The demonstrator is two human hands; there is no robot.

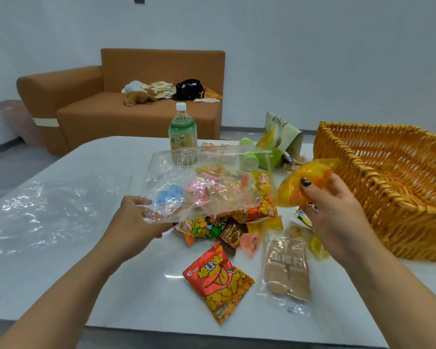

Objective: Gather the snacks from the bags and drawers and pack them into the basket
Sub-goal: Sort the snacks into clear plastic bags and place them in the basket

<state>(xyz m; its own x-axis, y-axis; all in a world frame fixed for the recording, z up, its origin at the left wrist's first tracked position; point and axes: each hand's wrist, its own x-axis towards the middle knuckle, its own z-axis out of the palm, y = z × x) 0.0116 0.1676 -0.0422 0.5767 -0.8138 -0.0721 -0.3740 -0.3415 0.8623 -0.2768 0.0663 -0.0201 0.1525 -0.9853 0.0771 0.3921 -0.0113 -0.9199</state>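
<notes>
1. Holding the clear bag (186, 182) up by its bottom edge, your left hand (139, 217) pinches the plastic so the snacks can slide out onto the worktop (98, 260).
2. Your right hand (335, 210) curls round a yellow packet (305, 182), thumb on top. It is up in the air, just beside the basket (388, 182), so I think it goes in there next.
3. The basket sits on the right side of the worktop. I can see no snacks in it yet.
4. More snacks lie in a pile under the bag. A red packet (219, 280) and a biscuit pack (287, 270) lie closer to you, easy to reach.
5. A bottle (183, 134) stands behind the bag. A green bag (280, 139) lies tipped over near the basket, so its snacks can spill out too.
</notes>
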